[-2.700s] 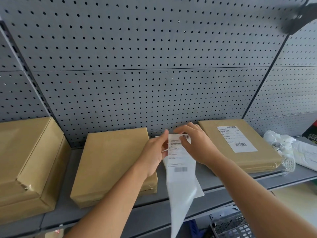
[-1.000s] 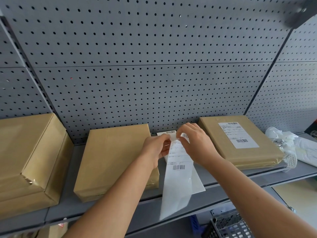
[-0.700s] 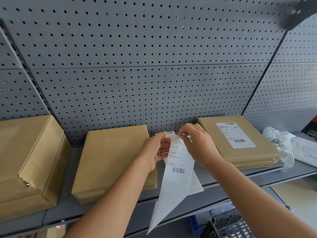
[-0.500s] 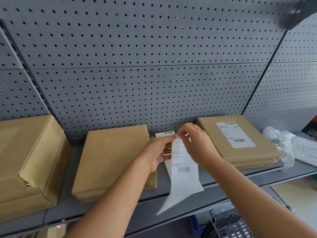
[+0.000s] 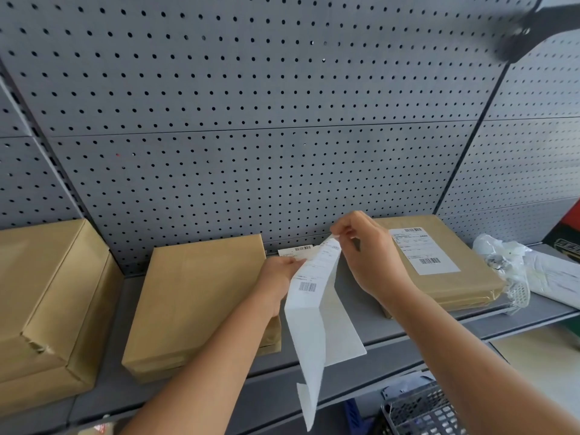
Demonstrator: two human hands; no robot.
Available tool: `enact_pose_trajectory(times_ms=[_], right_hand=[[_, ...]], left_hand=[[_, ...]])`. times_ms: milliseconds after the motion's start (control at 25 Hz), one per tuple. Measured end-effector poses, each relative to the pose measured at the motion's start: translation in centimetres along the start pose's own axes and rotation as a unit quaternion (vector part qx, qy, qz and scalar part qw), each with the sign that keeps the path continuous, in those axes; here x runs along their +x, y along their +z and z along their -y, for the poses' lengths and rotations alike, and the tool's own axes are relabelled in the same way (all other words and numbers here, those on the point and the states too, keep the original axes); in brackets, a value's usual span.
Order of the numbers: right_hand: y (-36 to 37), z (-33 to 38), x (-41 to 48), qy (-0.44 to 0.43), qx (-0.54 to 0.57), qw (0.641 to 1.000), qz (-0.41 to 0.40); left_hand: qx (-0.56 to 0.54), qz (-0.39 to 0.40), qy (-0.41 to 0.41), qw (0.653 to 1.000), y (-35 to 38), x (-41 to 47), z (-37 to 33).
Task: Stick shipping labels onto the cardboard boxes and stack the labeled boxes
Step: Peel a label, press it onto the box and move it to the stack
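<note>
Shipping label [image 5: 314, 271] pinched by left hand [image 5: 279, 276] and right hand [image 5: 367, 249], unlabeled box [image 5: 201, 296] beside, labeled box [image 5: 439, 262] behind

Nothing prints clearly enough to read. Barcodes and blurred lines show on the held label [image 5: 314, 274], on the box label [image 5: 422, 251] at 3 o'clock, and on a slip [image 5: 296, 250] behind.

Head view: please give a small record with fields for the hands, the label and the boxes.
left hand: pinches label strip's left edge
right hand: pinches top corner, peeling
label strip: held above shelf, tail hanging down
middle box: unlabeled, flat on shelf
right box: labeled
left box: no label visible
</note>
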State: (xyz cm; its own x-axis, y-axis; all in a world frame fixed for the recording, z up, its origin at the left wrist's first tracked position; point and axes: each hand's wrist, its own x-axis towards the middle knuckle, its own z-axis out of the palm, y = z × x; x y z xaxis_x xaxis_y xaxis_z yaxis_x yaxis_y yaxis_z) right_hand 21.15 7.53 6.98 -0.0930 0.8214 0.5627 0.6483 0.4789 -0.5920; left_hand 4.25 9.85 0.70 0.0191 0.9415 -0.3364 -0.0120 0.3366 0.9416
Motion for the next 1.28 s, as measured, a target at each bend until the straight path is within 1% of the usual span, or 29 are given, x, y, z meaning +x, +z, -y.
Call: enact_pose_trajectory(times_ms=[200,360,400,520,560,600,680,760,920,1000,1080,1120,1200,1240,1280], right_hand=[[-1.6,1.8,1.1,-0.056,0.009,0.997,-0.056],[-2.3,3.3,1.5,-0.085,-0.003,0.992,-0.090],[-2.5,3.7,1.6,-0.090,0.002,0.991,-0.103],[-3.3,5.4,1.9,-0.113,0.015,0.984,-0.137],[-3.6,6.0,2.1,-0.127,0.017,0.981,-0.147],[-3.8,6.5,2.3,-0.141,0.021,0.977,-0.156],[-4.2,7.5,2.6,-0.160,0.033,0.972,-0.169],[-4.4,8.2,2.8,-0.172,0.039,0.969,-0.170],[-3.8,8.1,2.9,-0.175,0.033,0.975,-0.134],[-3.3,7.8,2.9,-0.158,0.039,0.980,-0.117],[-2.6,7.5,2.9,-0.141,0.042,0.984,-0.102],[-2.3,7.5,3.0,-0.138,0.040,0.985,-0.096],[-1.4,7.6,3.2,-0.143,0.032,0.986,-0.084],[-0.9,7.7,3.3,-0.146,0.028,0.986,-0.077],[-0.3,7.7,3.4,-0.148,0.022,0.986,-0.067]], left_hand=[[0.057,-0.039,-0.016,0.997,0.5,0.6,-0.4],[0.086,-0.022,-0.012,0.996,0.9,0.7,-0.5],[0.109,-0.016,-0.001,0.994,0.9,0.7,-0.3],[0.173,0.016,0.094,0.980,0.6,0.8,1.2],[0.193,0.030,0.108,0.975,0.5,1.0,1.7],[0.223,0.030,0.110,0.968,0.6,1.1,2.2],[0.278,0.003,0.099,0.955,1.1,1.1,2.4],[0.271,-0.008,0.065,0.960,1.7,0.3,1.7],[0.262,0.052,0.036,0.963,1.4,-0.8,0.5],[0.279,0.074,0.053,0.956,0.0,-1.6,-0.2],[0.289,0.068,0.105,0.949,-1.8,-2.7,-1.1],[0.257,0.054,0.131,0.956,-2.8,-3.3,-1.6],[0.140,0.011,0.172,0.975,-4.8,-4.7,-2.9],[0.085,-0.007,0.175,0.981,-5.5,-5.6,-3.8],[0.052,-0.018,0.169,0.984,-6.3,-6.3,-4.5]])
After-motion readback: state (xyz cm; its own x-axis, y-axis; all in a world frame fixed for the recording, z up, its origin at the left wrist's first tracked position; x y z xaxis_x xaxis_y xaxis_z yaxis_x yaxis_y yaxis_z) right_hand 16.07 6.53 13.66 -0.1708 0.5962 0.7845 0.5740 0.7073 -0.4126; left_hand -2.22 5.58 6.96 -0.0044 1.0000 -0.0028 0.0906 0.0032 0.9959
